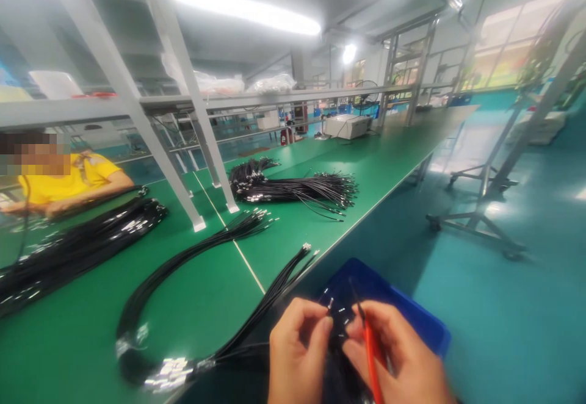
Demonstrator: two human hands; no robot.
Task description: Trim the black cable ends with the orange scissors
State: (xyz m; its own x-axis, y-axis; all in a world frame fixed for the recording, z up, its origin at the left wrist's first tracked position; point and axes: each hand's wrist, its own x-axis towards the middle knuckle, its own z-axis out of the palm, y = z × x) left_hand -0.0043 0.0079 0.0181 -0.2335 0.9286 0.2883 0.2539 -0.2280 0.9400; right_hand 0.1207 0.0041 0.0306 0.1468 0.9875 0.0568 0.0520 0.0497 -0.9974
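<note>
Near the bottom middle, my left hand [300, 346] is closed in a pinch on the end of a black cable, whose small silvery tip [330, 304] pokes up past the fingertips. My right hand [398, 355], just to the right, is wrapped round a red-handled tool [372, 358] with a thin dark point; its exact kind is unclear. The tool's point is close to the cable end, with a gap between them. Beneath both hands sits a blue bin [412, 312] containing black cables with pale tips, partly hidden by my hands.
On the green table [229, 318], a curved black cable bundle [146, 294] reaches toward me. Further back lies another cable bundle [297, 189], with more cables [86, 239] at left near a person in yellow [82, 181]. White shelf posts [183, 80] rise from the table; a wheeled stand [480, 209] is right.
</note>
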